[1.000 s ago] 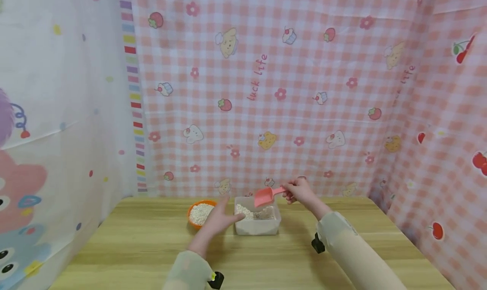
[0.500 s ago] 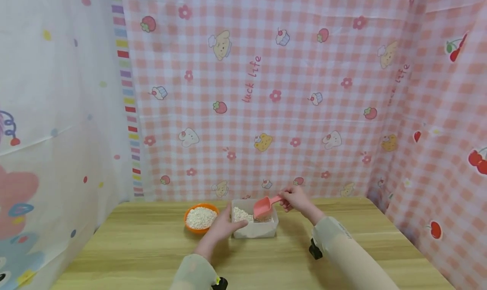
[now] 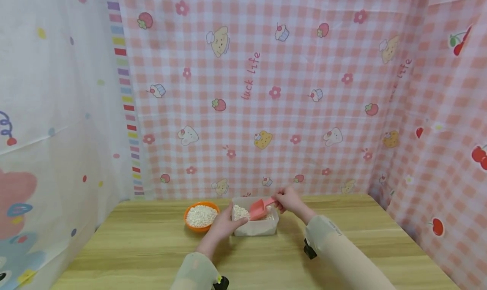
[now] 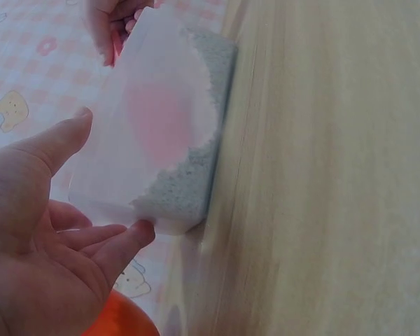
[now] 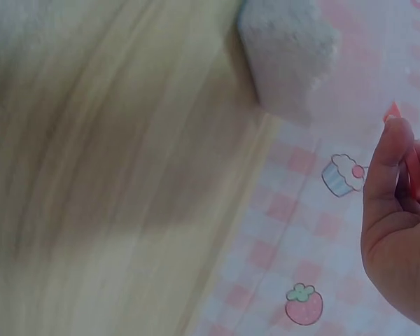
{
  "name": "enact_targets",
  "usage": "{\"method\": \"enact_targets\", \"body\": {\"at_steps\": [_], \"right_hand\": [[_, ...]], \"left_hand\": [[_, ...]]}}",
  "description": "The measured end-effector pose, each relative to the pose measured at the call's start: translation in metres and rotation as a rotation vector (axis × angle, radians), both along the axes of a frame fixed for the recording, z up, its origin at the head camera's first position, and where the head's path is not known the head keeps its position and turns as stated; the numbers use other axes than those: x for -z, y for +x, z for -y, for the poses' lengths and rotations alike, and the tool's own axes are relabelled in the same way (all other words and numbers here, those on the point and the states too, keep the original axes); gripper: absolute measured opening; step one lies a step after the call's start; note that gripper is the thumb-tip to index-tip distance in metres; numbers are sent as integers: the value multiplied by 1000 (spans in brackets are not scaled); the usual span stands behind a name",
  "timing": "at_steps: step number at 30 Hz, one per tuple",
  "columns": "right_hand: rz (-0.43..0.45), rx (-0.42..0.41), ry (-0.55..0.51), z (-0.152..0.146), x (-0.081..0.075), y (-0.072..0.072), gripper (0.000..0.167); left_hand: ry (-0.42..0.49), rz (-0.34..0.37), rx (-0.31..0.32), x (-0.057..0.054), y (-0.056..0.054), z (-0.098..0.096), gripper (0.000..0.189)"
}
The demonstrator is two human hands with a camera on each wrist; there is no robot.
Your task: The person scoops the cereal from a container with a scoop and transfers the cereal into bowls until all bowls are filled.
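Observation:
My right hand (image 3: 290,200) grips a pink scoop (image 3: 258,209) by its handle, thumb and fingers curled round it. The scoop's blade is inside a translucent plastic box (image 3: 255,229), tilted down among pale grains (image 3: 240,212). Through the wall in the left wrist view the blade shows as a pink blur (image 4: 157,122). My left hand (image 3: 222,227) lies against the box's left side, thumb stretched toward the front rim and fingertips (image 4: 143,231) touching the wall. In the right wrist view the handle (image 5: 414,171) sits between thumb and fingers.
An orange bowl (image 3: 188,225) heaped with white grains (image 3: 201,216) stands left of the box, close to my left hand. All rest on a wood-patterned table (image 3: 266,264). Behind the table hangs a pink checked cloth (image 3: 243,125); a white printed cloth (image 3: 76,112) is at the left.
The scoop has gone down and leftward into the box's grains with my right hand. My left hand has moved from near the bowl to the box's left side.

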State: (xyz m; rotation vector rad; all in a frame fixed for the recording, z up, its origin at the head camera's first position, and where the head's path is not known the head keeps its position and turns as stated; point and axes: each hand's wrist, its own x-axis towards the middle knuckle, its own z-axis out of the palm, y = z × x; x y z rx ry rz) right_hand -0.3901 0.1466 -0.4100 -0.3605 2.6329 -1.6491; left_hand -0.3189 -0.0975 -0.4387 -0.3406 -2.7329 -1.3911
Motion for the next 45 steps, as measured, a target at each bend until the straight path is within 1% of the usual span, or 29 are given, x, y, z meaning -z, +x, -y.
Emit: {"method": "enact_targets", "body": {"at_steps": [5,9,13,15,20,25,29,33,36,42,45], "right_hand": [[10,31,-35,5,5,4,18],[1,37,-21,11,7,3,18],[10,37,-9,19,4,3,20],[38,30,-20,25,1,3,20],[92,22,-63,37,-5,5,20],[103,16,-70,41,-11,5,20],[132,2,-83,38,-8,3,20],[167,-13,-109,34,-3,0,18],[187,-29,-142,30,-1,-2,19],[224,-48,-216,18,-2,-3,29],[247,-53,-262,11,0,-3,28]], "left_hand": [[3,7,-3,-2,3,-1,87],[11,4,-5,-1,4,0,87],[15,-1,-11,1,3,-1,87],[18,2,-16,1,3,-2,87],[15,5,-7,-1,2,-5,88],[16,-7,-24,-4,3,-5,87],[15,-19,-23,-5,2,-3,86],[21,-12,-11,-4,2,-1,87],[25,0,-7,-3,2,0,87],[19,13,-15,1,-1,1,88],[23,25,-22,3,-2,1,89]]}}
